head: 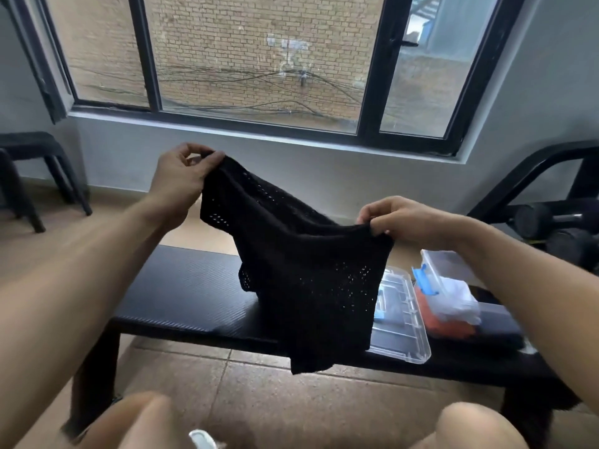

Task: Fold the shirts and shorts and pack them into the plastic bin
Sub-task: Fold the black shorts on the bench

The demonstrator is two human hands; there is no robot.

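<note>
Black bench (181,303) below — L grip (184,173) & R grip (405,222) each pinch mesh shorts (301,270), top edge tilting down-right.

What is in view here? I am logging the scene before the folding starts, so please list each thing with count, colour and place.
garment: 1, black mesh, held up over the bench
bench: 1, black, across the middle
lid: 1, clear, on the bench at right
bin: 1, clear with blue latch, right of the lid
clothes: several, white, orange and black, by the bin
stool: 1, black, far left
window: 1, black frame, back wall
left hand: 1, pinches the garment's upper edge
right hand: 1, pinches the other edge
</note>
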